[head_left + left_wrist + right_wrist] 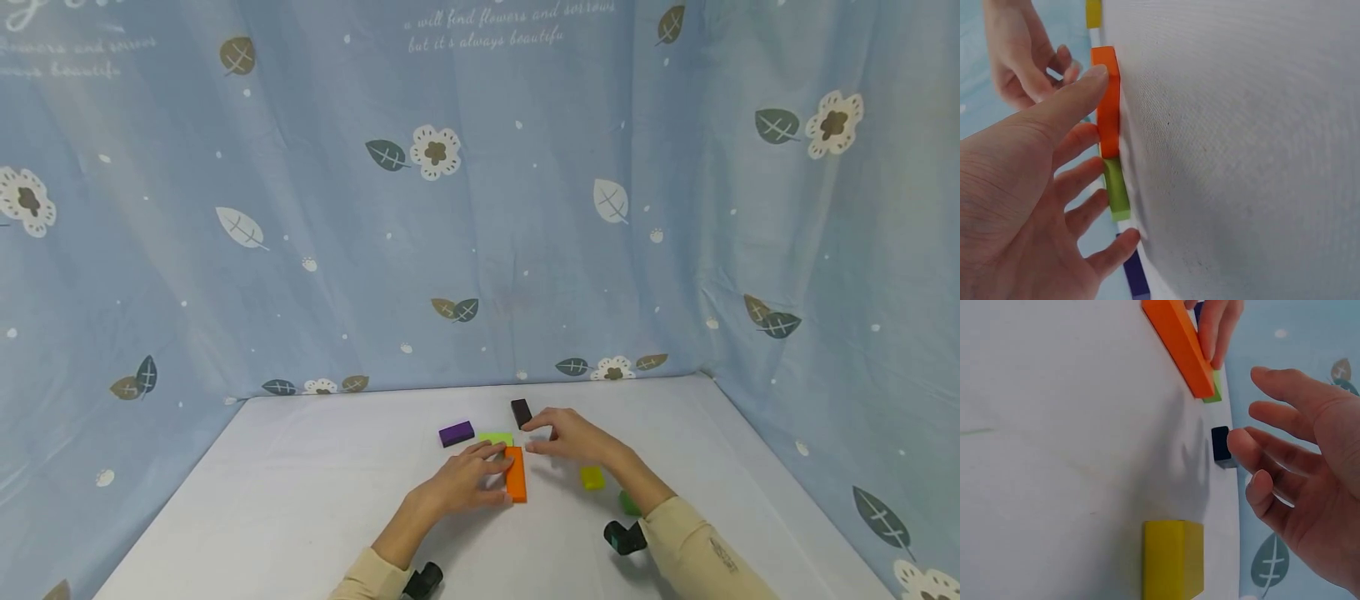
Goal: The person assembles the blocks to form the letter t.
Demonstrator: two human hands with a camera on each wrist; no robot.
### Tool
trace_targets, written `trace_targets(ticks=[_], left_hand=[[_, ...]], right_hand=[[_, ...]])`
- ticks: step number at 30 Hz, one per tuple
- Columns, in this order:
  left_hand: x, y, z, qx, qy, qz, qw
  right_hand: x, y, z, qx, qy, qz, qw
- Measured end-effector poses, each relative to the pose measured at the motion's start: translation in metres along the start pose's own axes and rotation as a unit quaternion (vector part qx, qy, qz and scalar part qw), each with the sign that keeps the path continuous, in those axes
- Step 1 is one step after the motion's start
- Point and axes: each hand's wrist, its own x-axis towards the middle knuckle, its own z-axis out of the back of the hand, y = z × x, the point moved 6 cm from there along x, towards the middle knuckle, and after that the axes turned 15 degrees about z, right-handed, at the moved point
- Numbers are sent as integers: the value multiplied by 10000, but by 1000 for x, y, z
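In the head view an orange block lies lengthwise on the white table, its far end at a light green block. My left hand is along the orange block's left side, thumb near its close end and index finger farther up. In the left wrist view its other fingers spread beside the light green block. My right hand hovers with fingers parted and nothing between them. Its index fingertip is right at the near end of a black block.
A purple block lies to the left of the light green one. Under the right forearm are a yellow block and a partly hidden green block. A blue patterned curtain rises behind the table's far edge.
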Motion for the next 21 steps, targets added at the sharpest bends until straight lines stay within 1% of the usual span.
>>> trace_targets(ticks=[6,10,13,18,21], left_hand=[[1,0,0,38,46,15,10000],[1,1,1,60,29,-31,10000],[0,0,2,10,86,-31,10000],[-2,-1,4,-55,157,8,9999],[-2,0,4,15,87,-16,10000]], right_hand=[[17,-6,3,-19,41,167,9999],[31,-11,2,40,69,107,9999],[40,-15,0,160,85,32,9998],[51,-17,-2,207,51,239,9995],[58,-17,-3,225,4,343,9992]])
